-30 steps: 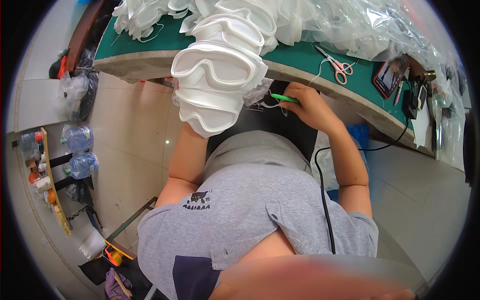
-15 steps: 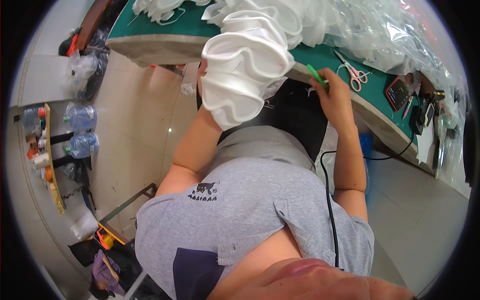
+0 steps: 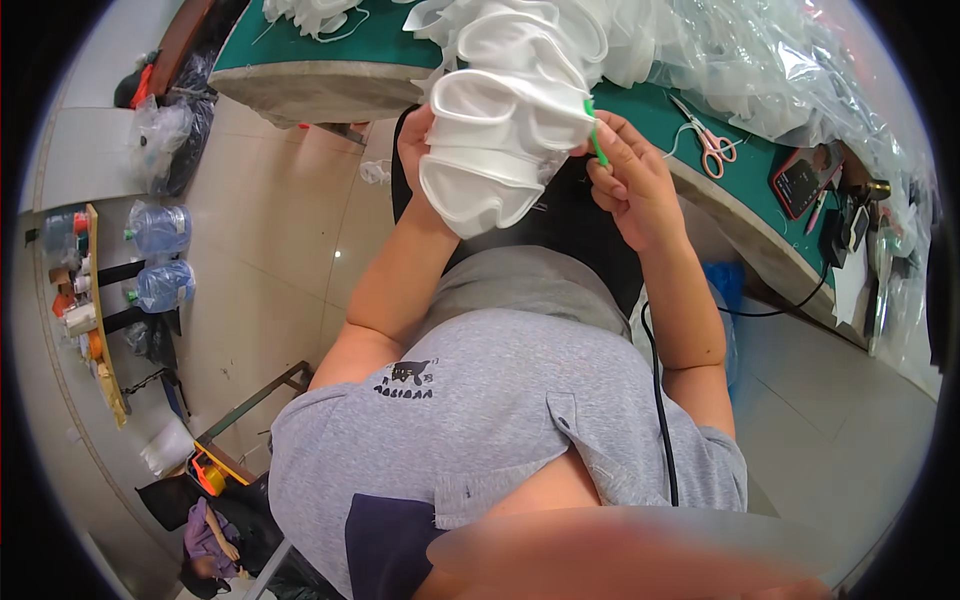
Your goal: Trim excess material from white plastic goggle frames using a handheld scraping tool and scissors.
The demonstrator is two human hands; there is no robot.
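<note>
A string of white, cup-shaped fabric pieces with raised wavy edges hangs over the front edge of the green-topped table. My left hand grips it at its left side, most of the fingers hidden behind the fabric. At the right side, my right hand is closed around a thin green tool, whose kind I cannot make out. The tool's far end meets the edge of the white fabric, and the fingertips there are close to or touching it.
On the green table top lie pink-handled scissors and a phone. Clear plastic bags heap at the far right. A black cable runs across my front. Large water bottles stand at left; another person is at lower left.
My right hand has moved left with the green tool, from apart to the fabric's right edge. My left hand has shifted slightly, and the near end of the white pieces has turned and risen a little.
</note>
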